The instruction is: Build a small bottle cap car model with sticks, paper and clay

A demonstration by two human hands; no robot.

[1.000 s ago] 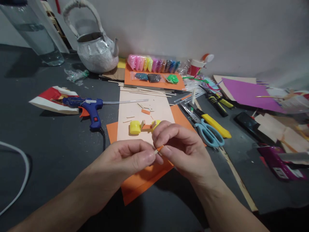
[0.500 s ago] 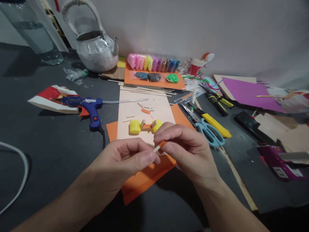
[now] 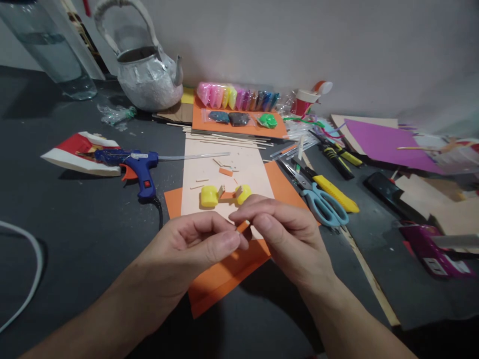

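My left hand pinches a short pale wooden stick, mostly hidden by the fingers, between thumb and forefinger. A small orange paper piece sits around the stick, its pale tip just showing at the upper end. My right hand is closed at that end, its forefinger lying behind the orange piece and the thumb beside it. Just beyond the hands, on a pale sheet, stand two yellow rounded pieces with small wood bits and an orange strip between them. The right one is partly covered by my right hand.
A blue glue gun with its cord lies at left, before a kettle. Scissors and a yellow cutter lie at right. Thin sticks and packs of coloured clay are behind. Orange paper lies under the hands.
The orange piece has slid down the stick toward my left fingers, covering the pale length that showed before. My right hand has turned slightly, its fingertips shifting left behind the stick.
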